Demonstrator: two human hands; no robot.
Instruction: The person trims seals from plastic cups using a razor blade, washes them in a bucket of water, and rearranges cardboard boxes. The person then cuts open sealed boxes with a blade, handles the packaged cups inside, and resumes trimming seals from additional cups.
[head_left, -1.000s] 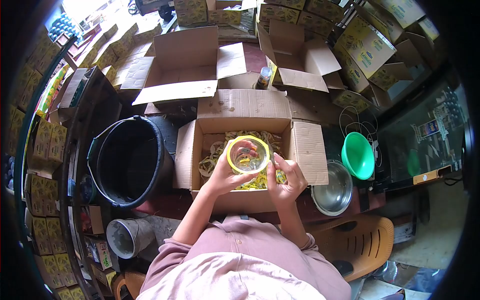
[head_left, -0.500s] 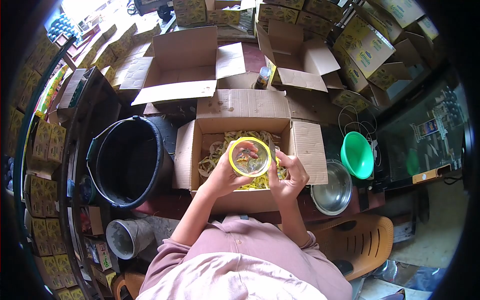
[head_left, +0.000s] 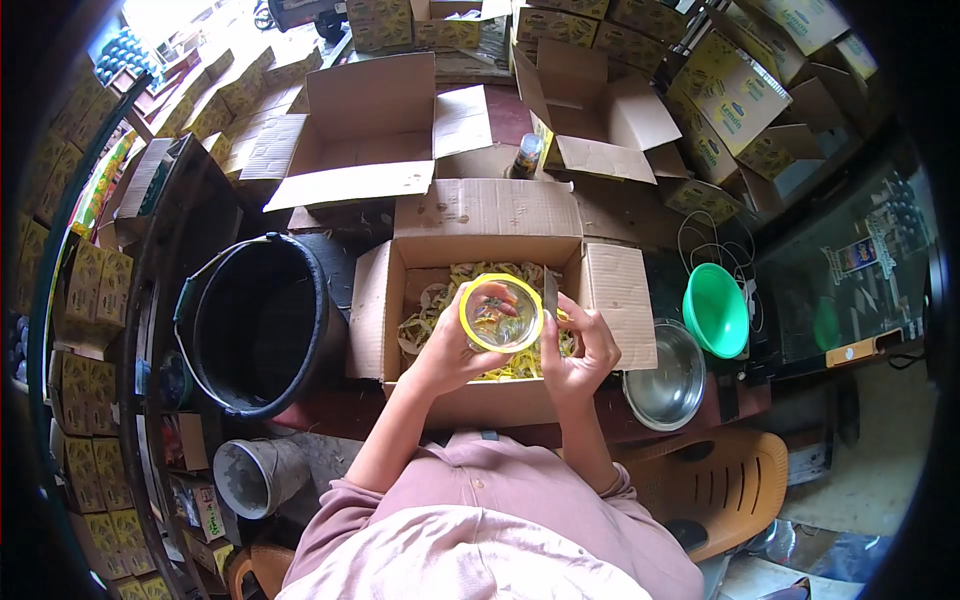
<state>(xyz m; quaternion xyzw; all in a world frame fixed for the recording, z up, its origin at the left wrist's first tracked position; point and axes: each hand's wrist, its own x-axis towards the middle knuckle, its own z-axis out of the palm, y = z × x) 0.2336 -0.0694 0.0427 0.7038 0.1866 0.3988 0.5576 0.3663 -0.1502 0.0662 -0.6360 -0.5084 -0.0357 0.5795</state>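
Note:
My left hand point(head_left: 446, 342) is wrapped round a clear jar point(head_left: 508, 335) with a yellow rim, its round end facing up at me. Fingers show through the clear wall. Close to the jar's right side, my right hand point(head_left: 580, 355) grips a knife between thumb and fingers. The narrow grey knife blade point(head_left: 550, 290) points away from me beside the yellow rim; the handle is hidden in the hand. Both hands are above an open cardboard box point(head_left: 480, 405). Inside lie many thin yellow and whitish strips point(head_left: 435, 300).
A large black bucket point(head_left: 260, 325) stands left of the box, above a smaller grey bucket point(head_left: 255, 475). On the right are a green bowl point(head_left: 715, 310) and a metal bowl point(head_left: 665, 380). Open cartons point(head_left: 365, 110) and a small bottle point(head_left: 526, 155) stand behind. An orange chair point(head_left: 725, 480) is near my right side.
The knife blade and my right hand have shifted very slightly to the right, away from the jar's rim. The left hand keeps the jar almost still.

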